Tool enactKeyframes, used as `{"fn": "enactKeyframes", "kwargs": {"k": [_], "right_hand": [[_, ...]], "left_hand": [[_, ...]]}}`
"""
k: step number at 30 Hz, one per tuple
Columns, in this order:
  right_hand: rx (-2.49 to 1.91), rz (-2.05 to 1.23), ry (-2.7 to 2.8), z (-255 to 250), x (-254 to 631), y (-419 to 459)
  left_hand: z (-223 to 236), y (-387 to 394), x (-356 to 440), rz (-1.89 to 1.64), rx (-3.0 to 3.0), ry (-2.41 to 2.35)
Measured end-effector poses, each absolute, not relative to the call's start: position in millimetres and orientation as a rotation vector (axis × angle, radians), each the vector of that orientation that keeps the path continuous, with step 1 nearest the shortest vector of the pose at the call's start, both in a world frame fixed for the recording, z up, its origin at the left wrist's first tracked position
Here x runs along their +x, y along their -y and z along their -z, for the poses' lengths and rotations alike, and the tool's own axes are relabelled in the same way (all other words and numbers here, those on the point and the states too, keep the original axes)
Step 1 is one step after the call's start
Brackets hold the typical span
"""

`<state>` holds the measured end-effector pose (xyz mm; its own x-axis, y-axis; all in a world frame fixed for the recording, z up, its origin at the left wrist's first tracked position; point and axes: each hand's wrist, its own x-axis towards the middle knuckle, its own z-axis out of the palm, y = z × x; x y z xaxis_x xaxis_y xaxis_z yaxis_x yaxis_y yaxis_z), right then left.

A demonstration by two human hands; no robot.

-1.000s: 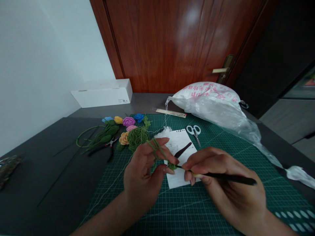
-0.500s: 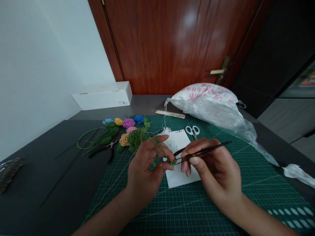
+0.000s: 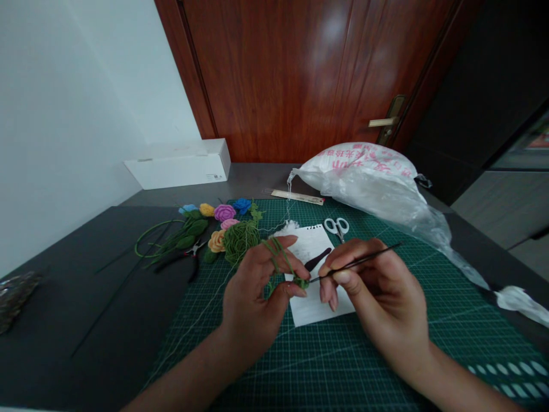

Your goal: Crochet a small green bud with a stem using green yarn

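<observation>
Grip: right hand (image 3: 381,297) pinches hook (image 3: 360,261), left hand (image 3: 255,292) pinches green piece (image 3: 302,282). Likely mid-stitch; next move needs taut yarn (image 3: 285,256).

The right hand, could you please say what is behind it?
Paper, green mat and scissors show around the right hand. Directly behind it, everything is covered, scissors' tips included.

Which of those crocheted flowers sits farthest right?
The deep blue flower, beside small green leaves; the purple, pink, yellow, peach and pale blue flowers all lie further left.
</observation>
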<state>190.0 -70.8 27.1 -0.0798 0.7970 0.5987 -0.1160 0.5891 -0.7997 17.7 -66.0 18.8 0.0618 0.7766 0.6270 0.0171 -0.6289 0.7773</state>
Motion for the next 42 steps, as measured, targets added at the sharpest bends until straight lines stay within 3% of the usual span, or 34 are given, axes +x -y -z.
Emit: {"fn": "enactKeyframes", "kwargs": {"k": [9,18,26,34,39,42], "right_hand": [[-0.662,-0.707,1.61,-29,191,71],[-0.735,-1.048,1.592,-34,196,60],[-0.804,-0.593,1.962,-41,200,66],[-0.791,-0.669,1.957,-32,194,58],[-0.69,-1.048,1.766,-30,200,49],[-0.689,-1.052,1.542,-35,204,50]], "left_hand": [[-11,63,12,-1.557,1.763,-0.922],[-7,67,17,-1.482,1.754,-0.868],[-6,63,17,-1.396,1.657,-0.848],[-10,57,21,-1.219,1.416,-0.803],[-15,54,21,-1.242,1.376,-0.777],[-23,54,20,-1.312,1.385,-0.767]]}}
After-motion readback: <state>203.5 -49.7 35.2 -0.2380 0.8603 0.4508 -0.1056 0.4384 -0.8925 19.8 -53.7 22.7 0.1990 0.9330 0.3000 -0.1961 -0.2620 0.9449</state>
